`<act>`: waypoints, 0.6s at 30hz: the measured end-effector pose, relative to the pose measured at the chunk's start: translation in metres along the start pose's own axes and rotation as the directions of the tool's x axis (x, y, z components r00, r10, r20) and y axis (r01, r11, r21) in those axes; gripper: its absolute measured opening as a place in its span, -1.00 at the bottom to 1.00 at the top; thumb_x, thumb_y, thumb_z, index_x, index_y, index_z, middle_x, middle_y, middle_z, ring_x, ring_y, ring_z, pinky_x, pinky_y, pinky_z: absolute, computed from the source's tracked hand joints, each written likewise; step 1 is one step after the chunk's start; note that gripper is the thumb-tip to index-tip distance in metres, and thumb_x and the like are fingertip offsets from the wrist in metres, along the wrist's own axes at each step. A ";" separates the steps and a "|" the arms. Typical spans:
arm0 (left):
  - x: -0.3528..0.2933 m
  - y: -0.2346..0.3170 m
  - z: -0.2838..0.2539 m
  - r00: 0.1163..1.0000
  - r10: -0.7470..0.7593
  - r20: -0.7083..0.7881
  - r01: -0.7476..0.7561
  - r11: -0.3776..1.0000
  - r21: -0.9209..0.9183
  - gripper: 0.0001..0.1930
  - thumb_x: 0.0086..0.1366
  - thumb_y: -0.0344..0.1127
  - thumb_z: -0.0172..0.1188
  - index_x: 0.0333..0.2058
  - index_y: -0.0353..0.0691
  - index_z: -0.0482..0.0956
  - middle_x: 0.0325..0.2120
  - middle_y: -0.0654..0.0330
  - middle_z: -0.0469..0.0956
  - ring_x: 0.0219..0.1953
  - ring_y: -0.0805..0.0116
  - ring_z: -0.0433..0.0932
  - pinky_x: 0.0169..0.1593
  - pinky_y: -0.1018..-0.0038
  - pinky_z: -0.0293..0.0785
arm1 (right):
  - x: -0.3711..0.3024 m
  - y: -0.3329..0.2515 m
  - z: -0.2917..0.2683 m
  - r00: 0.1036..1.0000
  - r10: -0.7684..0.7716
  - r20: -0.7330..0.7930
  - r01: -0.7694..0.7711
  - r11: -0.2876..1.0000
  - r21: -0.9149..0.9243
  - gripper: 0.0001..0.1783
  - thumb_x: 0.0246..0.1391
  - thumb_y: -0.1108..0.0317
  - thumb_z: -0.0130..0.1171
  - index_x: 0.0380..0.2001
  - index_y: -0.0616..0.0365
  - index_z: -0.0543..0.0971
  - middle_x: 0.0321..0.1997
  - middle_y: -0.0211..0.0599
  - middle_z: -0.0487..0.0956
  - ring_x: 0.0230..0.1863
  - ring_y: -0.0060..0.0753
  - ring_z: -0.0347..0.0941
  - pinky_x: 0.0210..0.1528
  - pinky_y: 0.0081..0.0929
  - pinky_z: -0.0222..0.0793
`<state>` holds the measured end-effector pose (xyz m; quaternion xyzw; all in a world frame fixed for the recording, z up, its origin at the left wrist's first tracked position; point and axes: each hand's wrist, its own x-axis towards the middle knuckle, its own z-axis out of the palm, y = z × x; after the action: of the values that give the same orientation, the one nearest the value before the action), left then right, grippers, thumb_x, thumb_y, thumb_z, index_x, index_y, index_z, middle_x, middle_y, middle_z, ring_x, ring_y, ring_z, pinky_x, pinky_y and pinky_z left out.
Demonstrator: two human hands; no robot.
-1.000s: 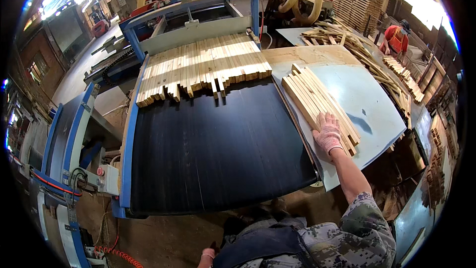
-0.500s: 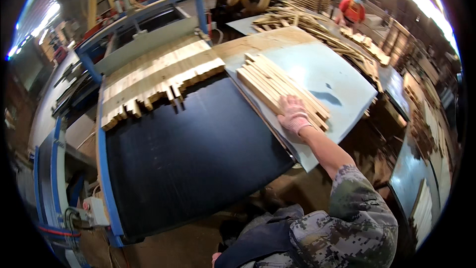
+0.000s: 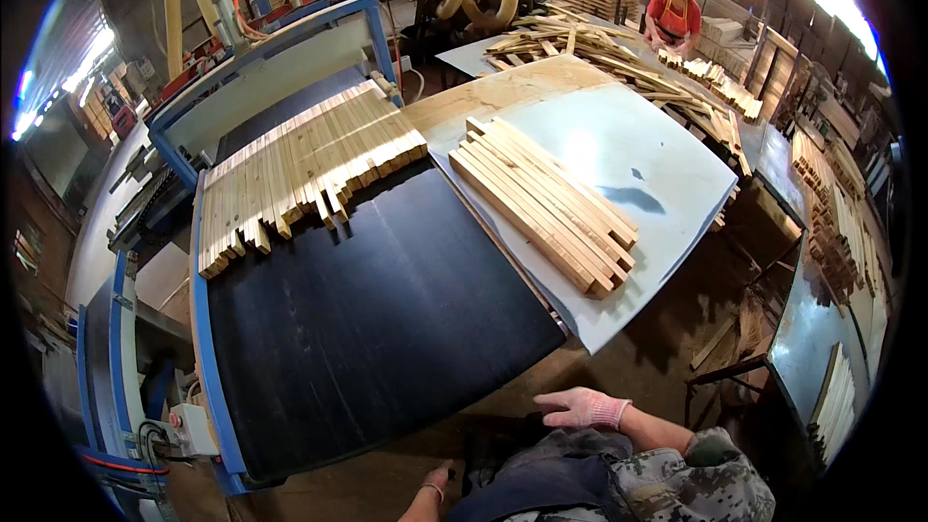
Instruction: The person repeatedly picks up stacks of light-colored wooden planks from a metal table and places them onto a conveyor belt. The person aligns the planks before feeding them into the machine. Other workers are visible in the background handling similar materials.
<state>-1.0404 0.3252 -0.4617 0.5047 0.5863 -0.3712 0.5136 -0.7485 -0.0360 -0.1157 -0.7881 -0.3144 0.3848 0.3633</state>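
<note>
My right hand [image 3: 580, 408], in a pale pink glove, is held in front of my body, past the near edge of the table. Its fingers are stretched out toward the left and hold nothing. Low by my side hangs my left hand [image 3: 440, 476]; its fingers are too small to make out. A bundle of wooden strips [image 3: 541, 203] lies on the pale sheet-topped table [image 3: 667, 169], touched by neither hand. Left of it, a wide row of wooden strips [image 3: 309, 169] lies side by side on the black belt [image 3: 377, 319], their near ends uneven.
A blue machine frame [image 3: 271, 34] spans the belt's far end. A control box [image 3: 191, 428] sits at the near left. Loose wooden strips [image 3: 619, 53] are heaped behind the table, where a person in red [image 3: 674, 21] works. More strips lie on the right bench [image 3: 802, 329].
My right hand has left the bundle and drawn back toward my body. My left hand shows more. The machine's pale panel stands higher, baring belt beyond the row's far ends.
</note>
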 end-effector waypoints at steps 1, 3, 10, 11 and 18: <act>-0.010 0.008 0.008 1.000 -0.012 -0.014 0.012 0.999 -0.033 -0.24 0.45 0.25 0.30 0.36 -0.26 0.56 0.30 0.05 0.58 0.17 0.08 0.61 0.20 0.10 0.54 | -0.011 0.029 0.007 0.974 0.226 0.034 -0.228 0.967 0.114 -0.19 0.31 0.00 0.27 0.50 0.20 0.42 0.30 0.06 0.65 0.32 -0.06 0.59 0.35 -0.27 0.50; -0.042 0.043 0.034 0.999 -0.029 -0.030 0.027 0.997 -0.079 -0.32 0.52 0.18 0.27 0.33 -0.29 0.58 0.30 0.12 0.58 0.21 0.13 0.58 0.21 0.19 0.51 | -0.045 0.119 0.035 0.849 0.527 -0.039 -0.515 0.841 0.168 -0.13 0.26 -0.06 0.28 0.47 0.28 0.44 0.34 0.13 0.64 0.33 -0.05 0.60 0.37 -0.27 0.47; -0.206 0.129 0.135 0.975 -0.053 -0.217 0.028 0.993 -0.119 -0.34 0.41 0.10 0.39 0.26 -0.31 0.66 0.26 0.05 0.65 0.24 0.18 0.62 0.29 0.24 0.53 | -0.224 0.332 0.107 0.304 0.945 0.121 -0.753 0.161 0.638 -0.63 0.23 0.11 0.28 -0.24 0.26 0.73 -0.41 -0.10 0.73 -0.32 -0.15 0.75 -0.28 -0.08 0.59; -0.197 0.125 0.150 0.963 -0.015 -0.269 0.003 0.999 -0.047 -0.33 0.38 0.09 0.41 0.28 -0.30 0.64 0.24 0.05 0.65 0.16 0.14 0.65 0.23 0.20 0.55 | -0.249 0.368 0.115 0.590 0.802 -0.088 -0.777 0.594 0.207 -0.65 0.27 0.12 0.24 -0.28 0.22 0.72 -0.44 -0.12 0.71 -0.36 -0.13 0.73 -0.32 -0.09 0.58; -0.119 0.111 0.151 0.957 0.135 -0.256 -0.148 0.988 -0.033 -0.41 0.33 0.02 0.45 0.19 -0.26 0.70 0.08 0.05 0.72 0.03 0.03 0.71 0.12 0.06 0.62 | -0.241 0.356 0.082 0.414 0.910 -0.010 -0.700 0.326 0.635 -0.73 0.35 0.10 0.20 -0.26 0.05 0.66 -0.49 -0.28 0.62 -0.51 -0.21 0.59 -0.48 -0.17 0.45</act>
<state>-0.9028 0.1801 -0.3663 0.5751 0.6188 -0.2506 0.4729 -0.8615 -0.3873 -0.3508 -0.7540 0.3272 0.4307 0.3727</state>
